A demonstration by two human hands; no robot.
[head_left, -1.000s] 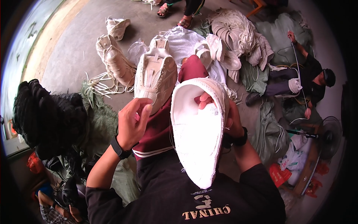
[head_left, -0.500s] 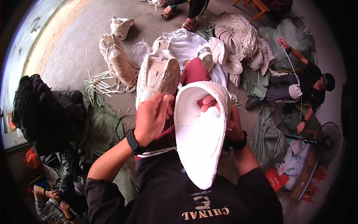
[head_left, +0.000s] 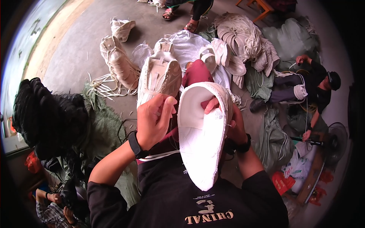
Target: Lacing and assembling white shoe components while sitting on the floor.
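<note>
A white shoe upper (head_left: 201, 152) hangs before my chest with its pale underside facing up. My right hand (head_left: 236, 125) grips its right edge, and the fingertips show inside the rounded heel opening. Just left of the upper, my left hand (head_left: 154, 117) is raised in a closed pinch. Whatever sits in that pinch is too fine to make out; a faint thread hangs between this hand and the upper. White cord crosses below my left wrist. Beyond the left hand lies a stack of beige sneaker uppers (head_left: 159, 74), beside my maroon-clad knee.
More stacked uppers (head_left: 119, 64) with trailing laces lie at left, and a large heap of uppers (head_left: 243, 38) at far right. Black bundles (head_left: 49, 114) stand on the left. One co-worker (head_left: 317, 87) sits at right handling white cord, near a fan (head_left: 336, 142). Another person (head_left: 57, 207) is at lower left.
My left hand has shifted slightly down and left, still pinched beside the upper. The co-worker at right has lowered the raised hand with the cord.
</note>
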